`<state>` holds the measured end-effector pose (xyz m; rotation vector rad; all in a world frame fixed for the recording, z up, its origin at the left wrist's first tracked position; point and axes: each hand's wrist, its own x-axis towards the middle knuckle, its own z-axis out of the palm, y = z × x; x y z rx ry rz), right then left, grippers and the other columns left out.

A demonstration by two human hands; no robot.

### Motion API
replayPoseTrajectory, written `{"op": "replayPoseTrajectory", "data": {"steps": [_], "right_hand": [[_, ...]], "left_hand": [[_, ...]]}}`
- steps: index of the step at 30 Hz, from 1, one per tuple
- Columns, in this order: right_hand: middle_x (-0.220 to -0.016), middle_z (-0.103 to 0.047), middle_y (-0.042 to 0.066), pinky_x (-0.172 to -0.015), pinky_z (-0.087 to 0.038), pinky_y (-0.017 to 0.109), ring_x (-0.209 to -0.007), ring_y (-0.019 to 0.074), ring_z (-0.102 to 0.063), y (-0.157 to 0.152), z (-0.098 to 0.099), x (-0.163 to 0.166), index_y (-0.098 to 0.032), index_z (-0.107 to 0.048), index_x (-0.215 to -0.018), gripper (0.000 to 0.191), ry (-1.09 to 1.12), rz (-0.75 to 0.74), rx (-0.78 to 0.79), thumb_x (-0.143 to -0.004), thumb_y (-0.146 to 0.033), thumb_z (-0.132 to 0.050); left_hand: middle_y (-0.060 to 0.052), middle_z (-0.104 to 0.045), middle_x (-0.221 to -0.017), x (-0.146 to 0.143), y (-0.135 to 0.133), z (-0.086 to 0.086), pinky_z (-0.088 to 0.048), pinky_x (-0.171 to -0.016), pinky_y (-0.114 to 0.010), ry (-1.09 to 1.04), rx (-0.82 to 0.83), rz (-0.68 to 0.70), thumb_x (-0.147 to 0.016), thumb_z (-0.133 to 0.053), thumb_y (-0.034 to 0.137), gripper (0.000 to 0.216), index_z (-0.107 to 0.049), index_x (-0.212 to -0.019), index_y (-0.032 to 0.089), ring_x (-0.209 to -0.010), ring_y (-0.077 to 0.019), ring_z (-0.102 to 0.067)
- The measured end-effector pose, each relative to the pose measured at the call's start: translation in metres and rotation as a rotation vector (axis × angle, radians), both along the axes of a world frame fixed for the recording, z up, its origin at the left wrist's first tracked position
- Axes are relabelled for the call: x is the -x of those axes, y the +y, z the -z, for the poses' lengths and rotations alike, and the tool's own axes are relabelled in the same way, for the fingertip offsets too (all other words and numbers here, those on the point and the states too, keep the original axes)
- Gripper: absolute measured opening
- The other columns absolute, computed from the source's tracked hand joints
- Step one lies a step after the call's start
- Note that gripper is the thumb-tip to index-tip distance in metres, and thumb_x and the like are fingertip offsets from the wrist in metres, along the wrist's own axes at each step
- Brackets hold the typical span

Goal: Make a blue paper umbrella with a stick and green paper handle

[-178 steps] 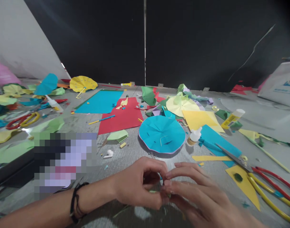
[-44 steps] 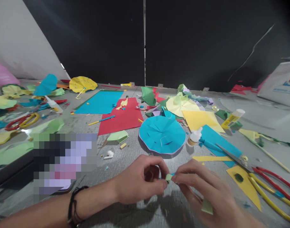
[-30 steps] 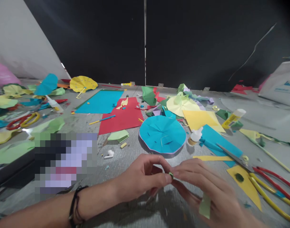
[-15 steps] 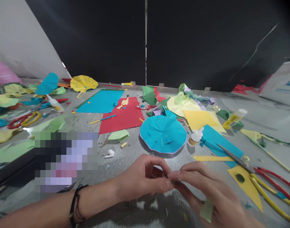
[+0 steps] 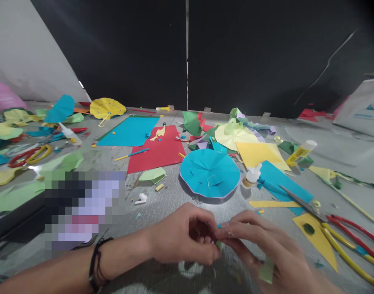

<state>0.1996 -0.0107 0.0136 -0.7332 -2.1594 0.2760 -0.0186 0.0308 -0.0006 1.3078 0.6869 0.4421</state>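
My left hand [image 5: 187, 237] and my right hand [image 5: 266, 245] meet in front of me, low in the view, with fingertips pinched together. Between them shows a small green bit [image 5: 218, 244], apparently paper, and a speck of blue [image 5: 219, 226] peeks out at the right fingertips. Most of what they pinch is hidden. A pale green strip [image 5: 266, 270] clings to a finger of my right hand. Just beyond the hands lies a round, pleated blue paper disc [image 5: 209, 171] with a lilac edge. A small white-capped glue bottle [image 5: 251, 175] stands right of it.
Scissors [image 5: 328, 220] with red and yellow handles lie at the right, beside yellow paper [image 5: 318, 241]. A glue stick [image 5: 301, 153] leans farther back. Red paper [image 5: 159, 151], a blue sheet [image 5: 128, 130] and a white earbud [image 5: 141, 199] lie left of centre. A blurred-out patch [image 5: 85, 208] covers the near left.
My fingers have shifted slightly around the small piece; more green and a blue speck now show. A small yellow and blue scrap has come into sight by the yellow strip.
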Motion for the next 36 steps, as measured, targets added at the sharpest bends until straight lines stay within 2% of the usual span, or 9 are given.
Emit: {"op": "replayPoseTrajectory", "data": {"steps": [3, 8, 13, 16, 21, 25, 31, 36], "right_hand": [[-0.094, -0.077, 0.007, -0.074, -0.065, 0.022, -0.087, 0.0158, -0.076, 0.0001, 0.0000, 0.0001, -0.019, -0.065, -0.119, 0.035, 0.030, 0.026, -0.006, -0.092, 0.001, -0.060], [-0.099, -0.077, 0.006, -0.077, -0.065, 0.022, -0.090, 0.0162, -0.075, -0.0008, 0.0009, 0.0006, -0.020, -0.061, -0.126, 0.044, 0.069, 0.027, 0.008, -0.088, 0.001, -0.066], [-0.096, -0.078, 0.005, -0.073, -0.066, 0.025, -0.086, 0.0181, -0.075, -0.0001, 0.0024, 0.0029, -0.023, -0.061, -0.125, 0.045, 0.100, 0.052, -0.007, -0.087, 0.002, -0.065], [-0.096, -0.077, 0.004, -0.073, -0.065, 0.022, -0.085, 0.0164, -0.075, 0.0003, 0.0022, 0.0026, -0.021, -0.061, -0.125, 0.045, 0.080, 0.038, -0.013, -0.087, 0.003, -0.063], [-0.098, -0.076, 0.006, -0.080, -0.063, 0.020, -0.090, 0.0148, -0.073, -0.0026, 0.0005, -0.0002, -0.017, -0.062, -0.125, 0.038, 0.015, -0.007, -0.005, -0.092, 0.001, -0.062], [-0.101, -0.077, 0.006, -0.082, -0.064, 0.022, -0.093, 0.0160, -0.075, -0.0032, -0.0008, -0.0003, -0.019, -0.061, -0.128, 0.037, -0.030, -0.012, 0.007, -0.094, -0.002, -0.061], [-0.095, -0.077, 0.005, -0.075, -0.065, 0.024, -0.086, 0.0168, -0.075, -0.0003, -0.0001, -0.0035, -0.021, -0.062, -0.123, 0.040, 0.034, 0.023, -0.025, -0.091, 0.003, -0.060], [-0.098, -0.076, 0.005, -0.079, -0.063, 0.026, -0.091, 0.0174, -0.072, -0.0005, 0.0035, -0.0047, -0.018, -0.060, -0.128, 0.046, 0.025, -0.027, -0.022, -0.089, 0.006, -0.063]], "left_hand": [[0.003, -0.058, -0.071, 0.0006, 0.0017, 0.0006, -0.037, -0.056, -0.021, -0.054, 0.005, -0.045, -0.073, -0.084, 0.026, 0.022, -0.067, -0.079, 0.015, -0.060, -0.0077, -0.048], [0.005, -0.054, -0.063, -0.0018, -0.0003, -0.0003, -0.031, -0.046, -0.021, -0.135, 0.068, -0.155, -0.074, -0.087, 0.046, 0.038, -0.068, -0.084, 0.015, -0.049, -0.0062, -0.043], [0.005, -0.055, -0.063, -0.0052, -0.0036, -0.0015, -0.030, -0.045, -0.021, -0.165, 0.082, -0.166, -0.073, -0.088, 0.051, 0.042, -0.070, -0.086, 0.015, -0.048, -0.0053, -0.041], [0.004, -0.057, -0.065, -0.0041, -0.0022, -0.0009, -0.031, -0.048, -0.022, -0.141, 0.104, -0.137, -0.070, -0.091, 0.049, 0.042, -0.071, -0.085, 0.015, -0.051, -0.0064, -0.043], [0.003, -0.058, -0.069, -0.0020, 0.0003, 0.0018, -0.037, -0.059, -0.022, -0.147, 0.102, -0.116, -0.062, -0.097, 0.035, 0.039, -0.070, -0.081, 0.014, -0.063, -0.0094, -0.049], [0.003, -0.059, -0.071, -0.0018, -0.0004, 0.0021, -0.037, -0.059, -0.023, -0.123, 0.045, -0.113, -0.065, -0.093, 0.031, 0.034, -0.067, -0.079, 0.015, -0.064, -0.0093, -0.049], [0.004, -0.054, -0.070, -0.0003, -0.0014, -0.0046, -0.033, -0.057, -0.023, -0.055, -0.058, -0.158, -0.068, -0.091, 0.032, 0.032, -0.068, -0.083, 0.016, -0.062, -0.0090, -0.045], [0.003, -0.055, -0.070, -0.0013, -0.0024, -0.0030, -0.034, -0.058, -0.024, -0.122, -0.028, -0.194, -0.068, -0.092, 0.034, 0.034, -0.067, -0.081, 0.016, -0.064, -0.0100, -0.046]]}}
